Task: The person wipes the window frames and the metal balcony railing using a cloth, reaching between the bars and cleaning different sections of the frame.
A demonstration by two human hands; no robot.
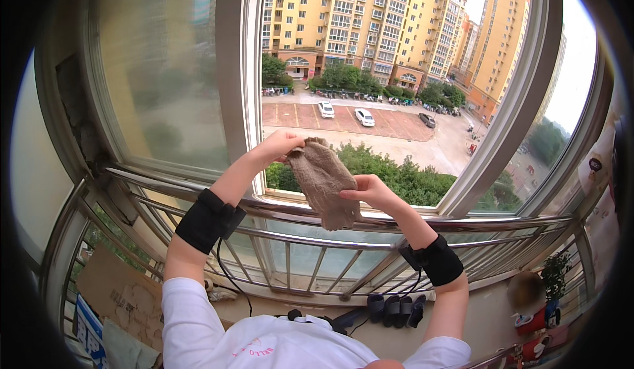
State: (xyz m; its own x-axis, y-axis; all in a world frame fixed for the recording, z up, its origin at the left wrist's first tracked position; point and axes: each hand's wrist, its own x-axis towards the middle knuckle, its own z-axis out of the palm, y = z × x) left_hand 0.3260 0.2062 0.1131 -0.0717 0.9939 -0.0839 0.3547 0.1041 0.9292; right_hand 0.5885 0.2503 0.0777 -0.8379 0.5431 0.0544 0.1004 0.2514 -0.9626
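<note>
A brown textured cloth (pixel 324 181) hangs between my two hands, in front of the open part of the window and over the metal railing. My left hand (pixel 282 147) pinches its upper left corner between thumb and fingers. Lower down, my right hand (pixel 370 192) grips the cloth's right edge, the thumb lying on its front. The cloth's lower end overlaps the top rail (pixel 421 224). Each forearm wears a black strap with a small device and a cable.
Several dark slippers (pixel 391 310) stand on the floor below the railing. Flattened cardboard (pixel 124 294) leans at the lower left. A leafy plant (pixel 555 274) is at the right. The window frame (pixel 242 72) rises beside my left hand; cars and buildings are outside.
</note>
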